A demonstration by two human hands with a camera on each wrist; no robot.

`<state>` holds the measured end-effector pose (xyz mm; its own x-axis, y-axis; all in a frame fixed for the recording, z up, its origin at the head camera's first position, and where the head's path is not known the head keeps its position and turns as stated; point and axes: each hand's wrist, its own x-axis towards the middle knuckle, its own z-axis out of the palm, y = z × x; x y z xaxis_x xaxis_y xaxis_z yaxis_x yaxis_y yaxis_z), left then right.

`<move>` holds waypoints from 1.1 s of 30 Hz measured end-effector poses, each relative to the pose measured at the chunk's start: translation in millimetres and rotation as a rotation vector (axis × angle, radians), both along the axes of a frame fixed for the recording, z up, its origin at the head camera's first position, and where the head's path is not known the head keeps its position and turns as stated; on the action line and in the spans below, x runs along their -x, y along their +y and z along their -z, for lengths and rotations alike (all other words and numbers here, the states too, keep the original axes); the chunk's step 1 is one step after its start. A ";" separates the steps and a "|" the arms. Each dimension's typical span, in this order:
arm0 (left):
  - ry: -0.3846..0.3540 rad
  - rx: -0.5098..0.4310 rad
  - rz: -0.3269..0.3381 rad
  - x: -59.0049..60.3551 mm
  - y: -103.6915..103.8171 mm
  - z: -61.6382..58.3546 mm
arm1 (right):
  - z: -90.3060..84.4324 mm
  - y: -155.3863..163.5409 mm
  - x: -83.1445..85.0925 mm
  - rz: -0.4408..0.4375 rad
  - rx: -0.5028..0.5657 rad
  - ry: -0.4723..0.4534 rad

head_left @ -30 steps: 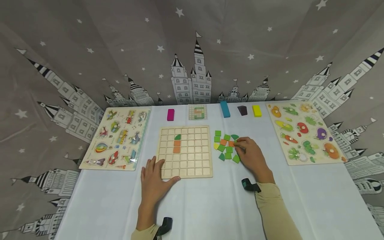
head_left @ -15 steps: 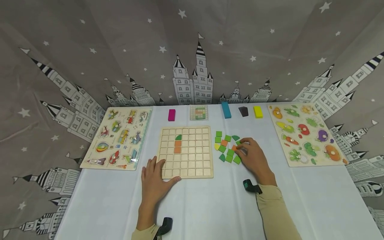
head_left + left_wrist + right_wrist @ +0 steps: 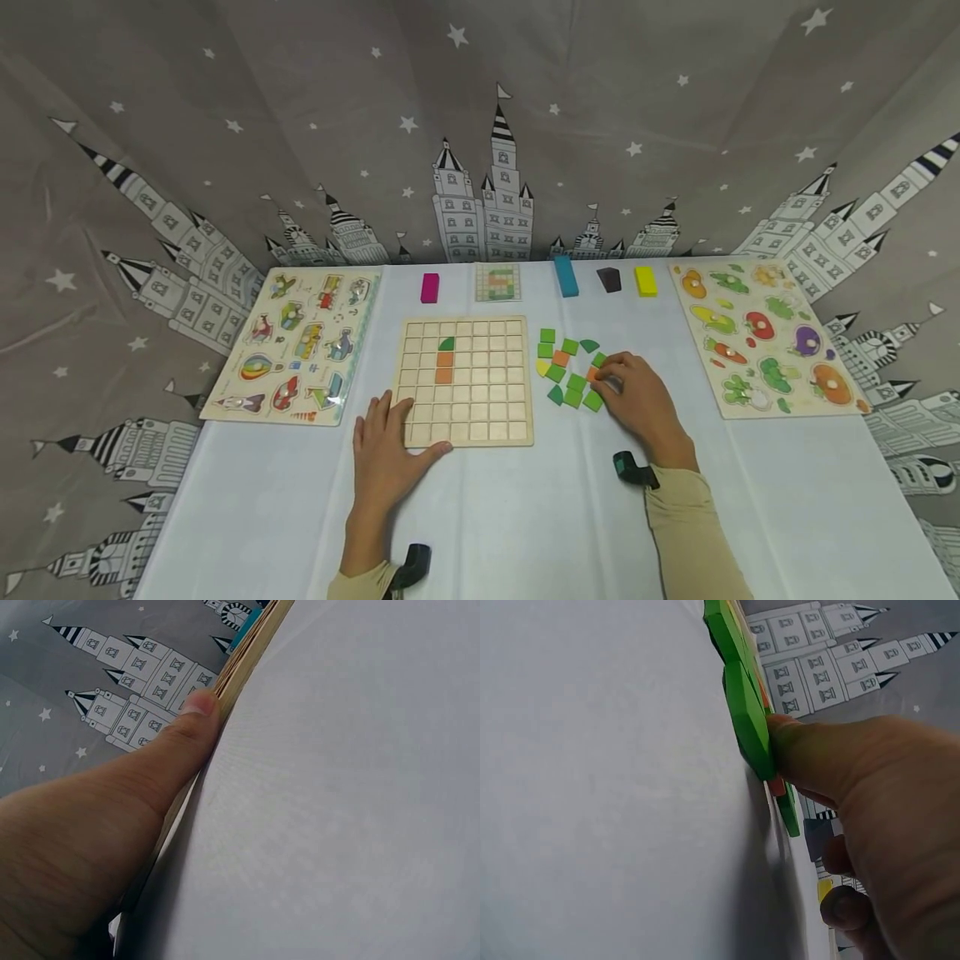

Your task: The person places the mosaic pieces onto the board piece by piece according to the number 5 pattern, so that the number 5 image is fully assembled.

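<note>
A wooden grid board (image 3: 480, 417) lies at the table's middle, with a dark green quarter-round tile (image 3: 446, 342) and two orange tiles (image 3: 444, 367) in its third column. My left hand (image 3: 388, 446) rests flat on its near left corner, and the thumb (image 3: 180, 742) lies along the board's edge (image 3: 247, 652). To the right of the board lies a loose pile of green tiles (image 3: 572, 385). My right hand (image 3: 611, 381) sits at the pile's right side and pinches an orange tile (image 3: 594, 374). In the right wrist view the thumb (image 3: 810, 757) presses beside a green tile (image 3: 746, 712).
A vehicle peg puzzle (image 3: 296, 346) lies at the left, a vegetable peg puzzle (image 3: 765, 333) at the right. Along the back stand a magenta block (image 3: 429, 287), a pattern card (image 3: 497, 282), and blue (image 3: 565, 275), dark (image 3: 608, 279) and yellow (image 3: 644, 280) blocks. A castle-print curtain hangs around the table.
My right hand has drawn the orange tile out of the pile, down and to the right. The left hand has stayed on the board's corner.
</note>
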<state>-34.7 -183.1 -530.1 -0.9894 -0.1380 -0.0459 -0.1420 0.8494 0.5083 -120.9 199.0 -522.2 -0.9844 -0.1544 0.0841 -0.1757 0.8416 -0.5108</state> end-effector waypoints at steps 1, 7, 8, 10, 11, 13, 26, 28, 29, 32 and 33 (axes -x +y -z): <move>-0.001 0.003 0.001 0.3 -0.1 0.2 | -0.3 -0.7 0.3 -0.002 -0.003 -0.004; -0.008 0.003 -0.002 1.1 0.1 2.0 | -2.6 -3.9 0.8 -0.023 -0.022 -0.028; -0.008 0.002 -0.002 1.3 0.2 2.2 | -3.0 -3.8 0.5 -0.026 -0.023 -0.033; -0.007 -0.001 -0.002 1.4 0.4 2.2 | -3.7 -3.4 0.1 -0.028 -0.028 -0.049; -0.008 0.000 -0.002 1.5 0.4 2.2 | -3.8 -3.1 -0.2 -0.028 -0.030 -0.056; -0.010 0.000 -0.003 1.6 0.5 2.0 | -4.0 -2.5 -0.7 -0.028 -0.027 -0.068; -0.025 0.015 -0.005 1.7 2.6 1.2 | -6.5 -13.0 3.5 -0.077 0.045 0.021; -0.026 0.022 -0.004 2.4 2.0 1.4 | -8.6 -23.3 6.8 -0.105 0.056 0.042; -0.025 0.023 -0.004 2.9 1.8 1.4 | -9.3 -29.9 8.7 -0.116 0.057 0.047; -0.024 0.018 -0.005 3.6 1.2 1.5 | -14.8 -53.2 13.3 -0.159 0.068 0.034; -0.023 0.015 -0.007 3.5 1.2 1.5 | -17.0 -61.3 14.3 -0.173 0.073 0.026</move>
